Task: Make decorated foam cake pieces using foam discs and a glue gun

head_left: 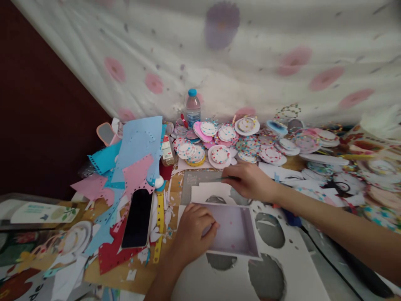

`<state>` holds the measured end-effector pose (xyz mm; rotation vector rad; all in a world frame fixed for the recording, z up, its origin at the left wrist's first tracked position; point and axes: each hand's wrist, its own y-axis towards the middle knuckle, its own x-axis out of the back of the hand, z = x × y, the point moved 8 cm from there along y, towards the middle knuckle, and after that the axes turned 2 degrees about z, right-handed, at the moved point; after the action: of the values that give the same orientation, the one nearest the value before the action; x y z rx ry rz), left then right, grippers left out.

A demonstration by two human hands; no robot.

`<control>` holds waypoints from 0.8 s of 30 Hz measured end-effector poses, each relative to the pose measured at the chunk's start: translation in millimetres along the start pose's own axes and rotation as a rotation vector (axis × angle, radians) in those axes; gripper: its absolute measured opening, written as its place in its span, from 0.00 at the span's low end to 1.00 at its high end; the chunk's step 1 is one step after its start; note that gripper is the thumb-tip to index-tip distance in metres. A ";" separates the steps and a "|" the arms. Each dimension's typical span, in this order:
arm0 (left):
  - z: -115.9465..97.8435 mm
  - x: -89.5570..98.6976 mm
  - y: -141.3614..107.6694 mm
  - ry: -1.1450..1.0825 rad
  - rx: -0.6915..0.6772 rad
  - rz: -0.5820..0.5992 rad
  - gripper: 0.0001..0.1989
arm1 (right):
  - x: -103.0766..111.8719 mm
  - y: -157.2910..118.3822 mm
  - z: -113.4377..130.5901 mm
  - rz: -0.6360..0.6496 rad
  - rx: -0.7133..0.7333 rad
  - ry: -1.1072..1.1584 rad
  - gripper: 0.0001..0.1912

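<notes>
A shallow white box (241, 230) with a pale lilac inside lies on a white sheet (300, 267) cut with several large round holes. A few small pink specks show inside it. At the box's left side is my left hand (197, 230), its fingers curled over the edge and the thumb bent inward. My right hand (250, 182) is closed just beyond the box's far edge. From its fingers sticks a thin dark tool (230, 178), whose exact kind I cannot make out. Beneath the sheet shows a grey board (196, 179).
Bead-trimmed paper discs (220, 154) are piled along the back, near a water bottle (193, 109). To the left lie a phone (138, 219), blue foam sheets (139, 142), red scraps (109, 255) and a yellow strip (159, 225). A black cord (328, 259) runs at right.
</notes>
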<state>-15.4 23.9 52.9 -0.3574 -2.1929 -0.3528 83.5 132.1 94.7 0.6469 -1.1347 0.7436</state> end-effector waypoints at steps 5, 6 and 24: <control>-1.6 1.7 -0.8 0.021 -0.034 -0.037 0.07 | -7.1 -63.0 22.4 0.070 0.073 0.032 0.08; -2.0 2.0 -0.8 0.028 -0.042 -0.042 0.07 | -13.2 -71.6 23.4 0.091 0.066 0.003 0.08; 38.1 2.9 -44.8 -0.439 0.121 -0.145 0.55 | 29.3 -132.7 -24.9 -0.252 -0.249 0.321 0.09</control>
<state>-61.2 -2.7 27.2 -0.2238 -2.6657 -0.2330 210.0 77.5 104.4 0.4313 -0.8146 0.4604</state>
